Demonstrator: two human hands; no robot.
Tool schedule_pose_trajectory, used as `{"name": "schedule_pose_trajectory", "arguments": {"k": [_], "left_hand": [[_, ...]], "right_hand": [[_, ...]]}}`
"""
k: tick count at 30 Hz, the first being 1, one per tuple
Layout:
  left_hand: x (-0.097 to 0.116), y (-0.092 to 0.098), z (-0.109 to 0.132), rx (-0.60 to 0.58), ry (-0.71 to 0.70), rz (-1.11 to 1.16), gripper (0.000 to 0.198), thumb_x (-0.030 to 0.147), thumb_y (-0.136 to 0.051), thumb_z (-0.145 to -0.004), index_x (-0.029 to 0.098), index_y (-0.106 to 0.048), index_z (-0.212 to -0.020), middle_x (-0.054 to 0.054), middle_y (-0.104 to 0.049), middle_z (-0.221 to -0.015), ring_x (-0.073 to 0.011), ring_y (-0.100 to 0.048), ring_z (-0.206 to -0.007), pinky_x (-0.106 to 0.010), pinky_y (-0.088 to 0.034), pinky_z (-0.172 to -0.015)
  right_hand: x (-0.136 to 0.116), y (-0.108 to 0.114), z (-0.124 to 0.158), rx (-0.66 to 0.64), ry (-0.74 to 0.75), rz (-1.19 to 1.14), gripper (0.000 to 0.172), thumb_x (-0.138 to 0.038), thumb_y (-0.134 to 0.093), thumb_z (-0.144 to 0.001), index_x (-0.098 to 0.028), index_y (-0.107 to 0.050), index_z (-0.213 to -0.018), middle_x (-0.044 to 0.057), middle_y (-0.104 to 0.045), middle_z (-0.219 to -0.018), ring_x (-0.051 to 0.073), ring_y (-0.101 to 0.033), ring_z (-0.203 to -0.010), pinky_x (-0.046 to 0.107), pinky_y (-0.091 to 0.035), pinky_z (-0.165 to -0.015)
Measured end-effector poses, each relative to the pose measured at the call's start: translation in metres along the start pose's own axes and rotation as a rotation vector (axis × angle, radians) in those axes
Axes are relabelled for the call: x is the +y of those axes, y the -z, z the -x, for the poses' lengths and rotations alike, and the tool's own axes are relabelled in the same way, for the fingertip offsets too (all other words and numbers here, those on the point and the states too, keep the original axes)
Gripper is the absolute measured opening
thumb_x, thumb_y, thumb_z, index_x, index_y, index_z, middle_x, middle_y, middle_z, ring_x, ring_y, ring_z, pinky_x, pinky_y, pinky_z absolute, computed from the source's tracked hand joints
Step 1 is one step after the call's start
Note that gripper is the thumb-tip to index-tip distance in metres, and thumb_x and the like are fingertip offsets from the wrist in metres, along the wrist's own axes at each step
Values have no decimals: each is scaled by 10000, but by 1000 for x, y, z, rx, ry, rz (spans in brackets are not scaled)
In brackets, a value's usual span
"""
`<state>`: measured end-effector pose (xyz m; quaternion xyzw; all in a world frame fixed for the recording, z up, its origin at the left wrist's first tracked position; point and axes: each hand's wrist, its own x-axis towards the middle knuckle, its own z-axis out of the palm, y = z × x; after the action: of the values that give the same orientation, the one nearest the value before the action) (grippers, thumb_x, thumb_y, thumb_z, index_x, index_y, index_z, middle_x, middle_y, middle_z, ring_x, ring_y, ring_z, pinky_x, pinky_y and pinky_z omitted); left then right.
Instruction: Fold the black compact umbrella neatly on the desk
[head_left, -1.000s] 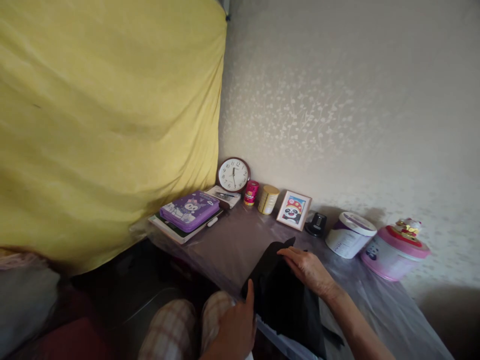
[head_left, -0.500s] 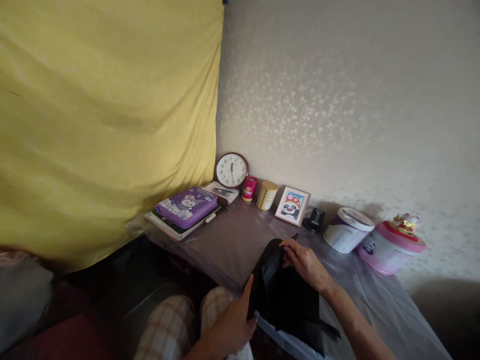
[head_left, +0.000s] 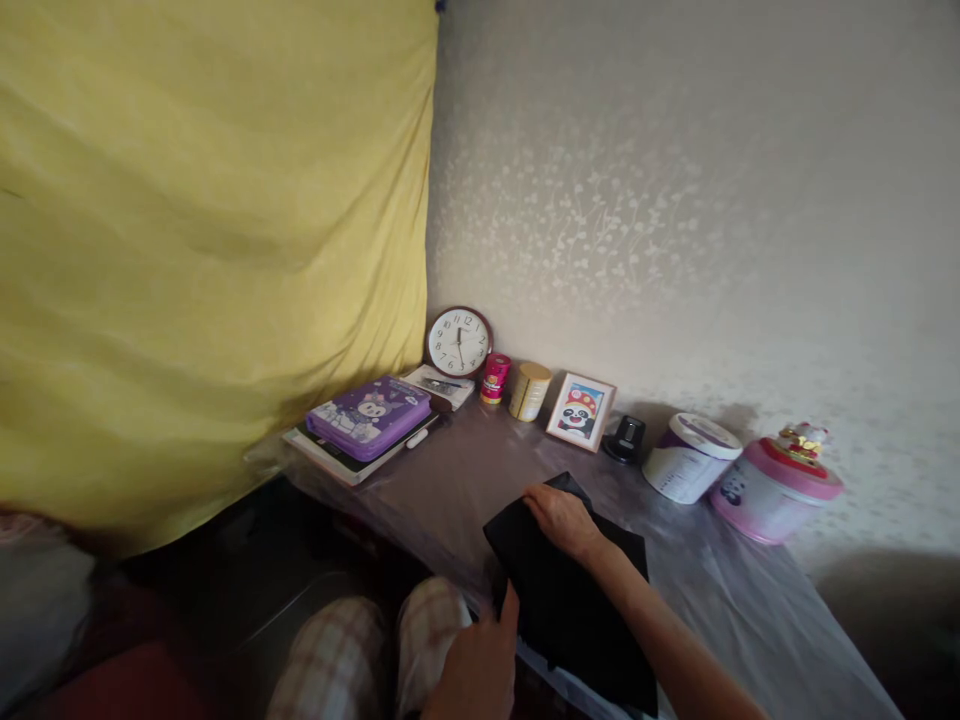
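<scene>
A piece of black cloth (head_left: 577,610), perhaps a bag, lies over the near edge of the table, partly folded on itself. My right hand (head_left: 561,522) is on its upper part, back of the hand up, with the fingers curled over a fold. At the cloth's left edge, my left hand (head_left: 480,655) grips the border with the index finger pointing up along it. The left fingertips are partly hidden by the cloth. My right forearm crosses above the cloth's right side.
Along the wall stand a round clock (head_left: 459,341), a pink can (head_left: 495,379), a yellow-lidded can (head_left: 530,392), a framed panda picture (head_left: 581,412), a black stapler-like object (head_left: 625,439), a white tub (head_left: 691,458) and a pink tub (head_left: 776,490). A purple case (head_left: 369,416) rests on books at left.
My right hand has moved left and folded the cloth's upper part over, so the opening seen before is covered and the cloth lies flatter. My left hand stays at the left edge.
</scene>
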<state>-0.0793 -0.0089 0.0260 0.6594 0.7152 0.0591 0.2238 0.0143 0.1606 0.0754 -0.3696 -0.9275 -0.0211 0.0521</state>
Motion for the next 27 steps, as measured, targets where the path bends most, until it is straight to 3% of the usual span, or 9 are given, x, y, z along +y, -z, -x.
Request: {"name": "schedule_pose_trajectory", "arguments": {"k": [7,10,12,14,20,27], "left_hand": [[-2,-10,-2,79,62,96,872,16,-469,-744,145,80,-1410,-145,-597,-1162,-226,-658,-818,-269,-429,-593],[-2,-5,3,41,77,129,892,46,-484,-756,123,143,-1386,-114,-674,-996,-233,-656,-801,-272,-420,-598],[-1,1,6,39,42,121,909,54,-489,-762,166,170,-1378,-116,-647,-1063,-230,-652,-823,-273,-424,-619],[0,6,7,30,0,81,887,52,-466,-780,245,159,-1380,-112,-610,-1126,-228,-652,-835,-279,-431,-632],[4,3,2,-9,-10,-71,836,33,-423,-814,434,64,-1363,-87,-620,-1048,-241,-666,-811,-291,-450,-608],[2,-13,0,71,-7,-106,796,54,-443,-828,453,-12,-1364,-79,-639,-992,-228,-673,-762,-262,-441,-558]], "right_hand": [[-1,-6,2,33,13,52,223,-239,-350,-927,-201,-570,-932,44,-657,-903,164,-627,-859,221,-417,-703],[-3,-6,2,36,16,62,223,-245,-350,-928,-203,-570,-925,42,-658,-910,161,-628,-854,216,-416,-691],[-5,-7,2,34,16,74,230,-255,-348,-931,-201,-572,-920,43,-659,-901,162,-630,-842,216,-417,-679],[-6,-7,2,33,18,87,238,-260,-345,-933,-196,-574,-916,46,-659,-887,161,-631,-824,218,-417,-669],[-8,-6,1,34,33,100,239,-254,-349,-936,-190,-577,-907,43,-659,-880,151,-628,-810,214,-413,-676],[-10,-7,1,55,73,104,243,-245,-356,-935,-184,-584,-878,50,-659,-873,144,-628,-788,209,-406,-657]]}}
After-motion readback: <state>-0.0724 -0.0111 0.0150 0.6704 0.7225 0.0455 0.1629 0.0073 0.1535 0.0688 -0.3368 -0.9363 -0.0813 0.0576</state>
